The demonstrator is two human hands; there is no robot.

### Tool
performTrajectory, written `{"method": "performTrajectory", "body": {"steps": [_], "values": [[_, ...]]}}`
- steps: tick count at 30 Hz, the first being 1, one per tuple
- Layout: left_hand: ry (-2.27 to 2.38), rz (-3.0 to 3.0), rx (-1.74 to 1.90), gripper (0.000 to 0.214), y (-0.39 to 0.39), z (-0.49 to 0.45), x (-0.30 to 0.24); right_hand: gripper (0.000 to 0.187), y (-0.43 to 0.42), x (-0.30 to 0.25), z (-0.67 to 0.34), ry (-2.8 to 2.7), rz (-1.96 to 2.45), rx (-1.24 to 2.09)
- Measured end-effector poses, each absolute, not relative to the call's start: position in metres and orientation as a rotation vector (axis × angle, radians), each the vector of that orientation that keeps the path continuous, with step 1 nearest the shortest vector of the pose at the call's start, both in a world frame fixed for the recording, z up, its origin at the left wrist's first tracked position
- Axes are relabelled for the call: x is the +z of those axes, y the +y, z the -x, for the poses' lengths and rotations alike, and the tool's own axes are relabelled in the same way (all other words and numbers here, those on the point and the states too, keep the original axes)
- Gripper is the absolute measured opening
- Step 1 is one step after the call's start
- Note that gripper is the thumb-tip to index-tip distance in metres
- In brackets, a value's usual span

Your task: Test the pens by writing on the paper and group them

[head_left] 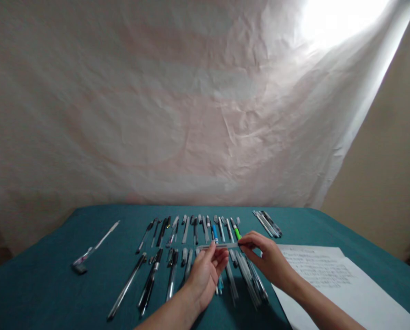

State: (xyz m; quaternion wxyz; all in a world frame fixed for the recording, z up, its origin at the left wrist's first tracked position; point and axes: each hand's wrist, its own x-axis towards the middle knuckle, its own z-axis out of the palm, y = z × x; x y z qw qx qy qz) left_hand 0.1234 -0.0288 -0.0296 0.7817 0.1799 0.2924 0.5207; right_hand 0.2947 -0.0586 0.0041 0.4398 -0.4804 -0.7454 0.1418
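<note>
A slim, clear pen (227, 245) is held level between my two hands, above the rows of pens. My left hand (210, 270) pinches its left part between thumb and fingers, palm turned up. At its right end, the fingertips of my right hand (261, 254) close on the tip; what exactly they grip there is hidden. Beneath and in front of my hands lie clear-barrelled pens (249, 279) in a near row. Behind them runs a far row with a blue pen (215, 233) and a green pen (237, 233).
White sheets with handwriting (314, 270) lie at the right on the teal cloth (53, 293). A bundle of several pens (267, 223) rests at the back right. A white stick-like item with a dark end (96, 247) lies at the left. A pale sheet (156, 114) hangs behind.
</note>
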Motion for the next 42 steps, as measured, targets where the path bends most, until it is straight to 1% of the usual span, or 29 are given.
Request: {"method": "performTrajectory", "body": {"steps": [6, 13, 20, 22, 26, 29, 31, 37, 42], "values": [[0.615, -0.388, 1.078, 0.017, -0.029, -0.121, -0.029, 0.013, -0.069, 0.018, -0.289, -1.945, 1.146, 0.301], [0.566, -0.418, 1.063, 0.011, -0.032, -0.120, -0.022, 0.015, -0.066, 0.020, -0.298, -1.918, 1.241, 0.257], [0.543, -0.491, 1.097, 0.003, -0.034, -0.121, -0.023, 0.029, -0.063, 0.013, -0.300, -1.926, 1.426, 0.193], [0.547, -0.505, 1.106, 0.003, -0.035, -0.122, -0.023, 0.034, -0.060, 0.008, -0.299, -1.876, 1.485, 0.237], [0.552, -0.560, 1.135, 0.005, -0.037, -0.123, -0.021, 0.041, -0.057, 0.002, -0.297, -1.774, 1.506, 0.497], [0.583, -0.584, 1.158, 0.004, -0.038, -0.124, -0.019, 0.039, -0.058, 0.003, -0.297, -1.721, 1.479, 0.632], [0.613, -0.575, 1.172, 0.002, -0.038, -0.124, -0.019, 0.035, -0.059, 0.005, -0.296, -1.708, 1.462, 0.659], [0.636, -0.528, 1.160, 0.007, -0.035, -0.124, -0.021, 0.020, -0.062, 0.010, -0.296, -1.670, 1.318, 0.778], [0.633, -0.493, 1.144, 0.010, -0.033, -0.123, -0.021, 0.018, -0.065, 0.015, -0.298, -1.655, 1.272, 0.748]]}}
